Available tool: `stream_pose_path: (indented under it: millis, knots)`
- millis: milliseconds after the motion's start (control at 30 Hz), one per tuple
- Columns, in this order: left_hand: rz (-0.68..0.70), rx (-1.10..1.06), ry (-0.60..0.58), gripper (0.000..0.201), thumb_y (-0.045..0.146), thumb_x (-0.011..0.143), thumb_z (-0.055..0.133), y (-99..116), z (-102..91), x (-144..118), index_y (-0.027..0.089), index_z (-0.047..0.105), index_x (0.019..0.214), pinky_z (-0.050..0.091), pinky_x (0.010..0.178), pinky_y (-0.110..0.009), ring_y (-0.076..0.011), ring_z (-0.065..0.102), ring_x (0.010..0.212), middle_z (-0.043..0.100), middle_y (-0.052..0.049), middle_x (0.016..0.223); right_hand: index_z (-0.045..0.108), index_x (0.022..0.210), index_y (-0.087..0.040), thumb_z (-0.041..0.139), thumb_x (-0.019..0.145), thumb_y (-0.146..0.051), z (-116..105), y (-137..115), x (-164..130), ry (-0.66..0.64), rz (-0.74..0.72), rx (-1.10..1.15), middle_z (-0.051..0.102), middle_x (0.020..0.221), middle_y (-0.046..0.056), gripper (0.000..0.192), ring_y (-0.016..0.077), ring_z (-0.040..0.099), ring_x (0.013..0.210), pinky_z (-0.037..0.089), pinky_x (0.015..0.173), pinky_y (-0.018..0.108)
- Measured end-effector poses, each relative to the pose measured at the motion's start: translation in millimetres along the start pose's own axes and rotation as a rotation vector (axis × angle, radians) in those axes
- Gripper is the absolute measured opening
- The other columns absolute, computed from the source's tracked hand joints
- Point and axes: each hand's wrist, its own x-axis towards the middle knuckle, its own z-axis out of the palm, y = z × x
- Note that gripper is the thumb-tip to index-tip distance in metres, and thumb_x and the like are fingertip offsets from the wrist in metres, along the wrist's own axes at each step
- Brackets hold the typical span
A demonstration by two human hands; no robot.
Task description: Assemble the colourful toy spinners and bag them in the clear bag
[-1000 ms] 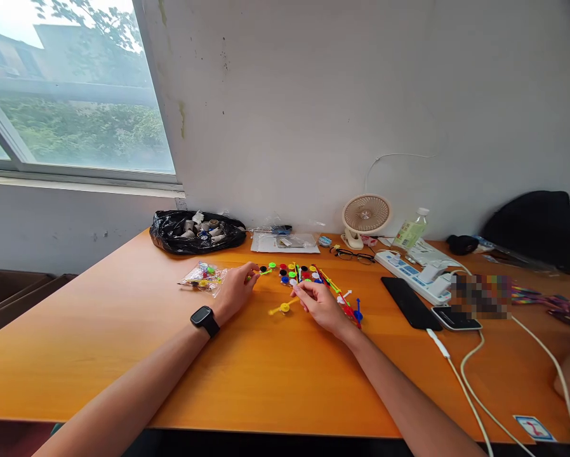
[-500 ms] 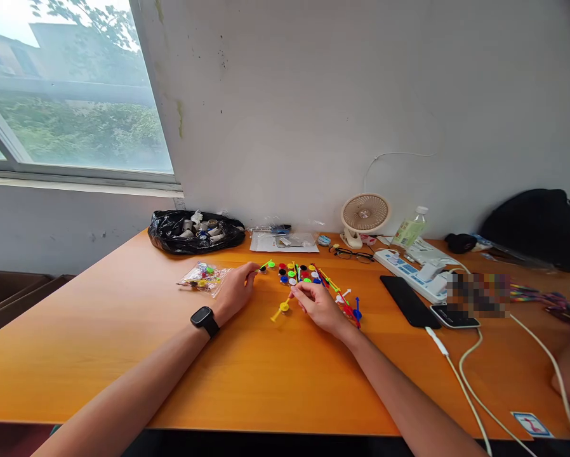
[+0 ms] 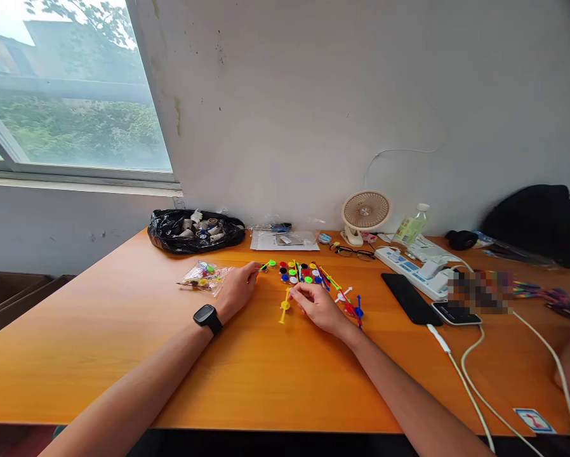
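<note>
The yellow rod (image 3: 284,306) lies on the bench (image 3: 266,374) just left of the right hand (image 3: 319,304), its long axis running nearly toward and away from the person, far end at the right fingertips (image 3: 293,292) and near end free. A small yellow disc sits on it about midway. The right hand is the nearer one; its fingers are curled and pinch the rod's far tip, as far as can be made out (the contact is too small to see sharply). The left hand (image 3: 237,289) rests farther left and back, fingers closed on a green rod (image 3: 266,264) that points away toward the discs.

Just behind the right fingertips is a cluster of coloured discs (image 3: 298,272), red, black, green, yellow, white and blue, lying loose on the bench. Right of them is a heap of rods (image 3: 344,298) in red, blue and white, partly under the right hand.

Left of the left hand lies a clear bag (image 3: 203,277) with more coloured pieces inside. At the back, against the wall, an open black bag (image 3: 194,230) holds pale tube-like pieces. Farther right are a small fan (image 3: 365,212), a bottle (image 3: 411,228), glasses (image 3: 354,254), a power strip (image 3: 416,271) and two phones (image 3: 411,298), one on a white cable.
</note>
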Motion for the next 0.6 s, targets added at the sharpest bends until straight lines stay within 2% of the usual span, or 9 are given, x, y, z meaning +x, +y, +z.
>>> stream_pose_path:
  millis: [167, 600]
  knots:
    - [0.045, -0.002, -0.005, 0.026, 0.023, 0.103, 0.052, 1.4, 0.2, -1.9, 0.026, 0.075, 0.116, 0.050, 0.076, -0.027, -0.0211, 0.076, 0.088, 0.082, -0.006, 0.103, 0.069, 0.083, -0.018, 0.055, 0.100, -0.052, -0.5, -3.3, -1.2, -0.001, -0.008, -0.009, 0.057, 0.070, 0.000, 0.041, 0.0145, 0.047, 0.062, 0.035, 0.059, 0.028]
    - [0.064, 0.001, -0.014, 0.026, 0.022, 0.103, 0.053, 2.0, 0.0, -3.0, 0.026, 0.076, 0.115, 0.049, 0.075, -0.026, -0.0205, 0.076, 0.085, 0.082, -0.005, 0.101, 0.068, 0.082, -0.018, 0.054, 0.102, -0.048, -0.2, -2.8, -1.6, 0.002, -0.034, -0.053, 0.063, 0.077, 0.002, 0.039, 0.0166, 0.054, 0.072, 0.039, 0.066, 0.028]
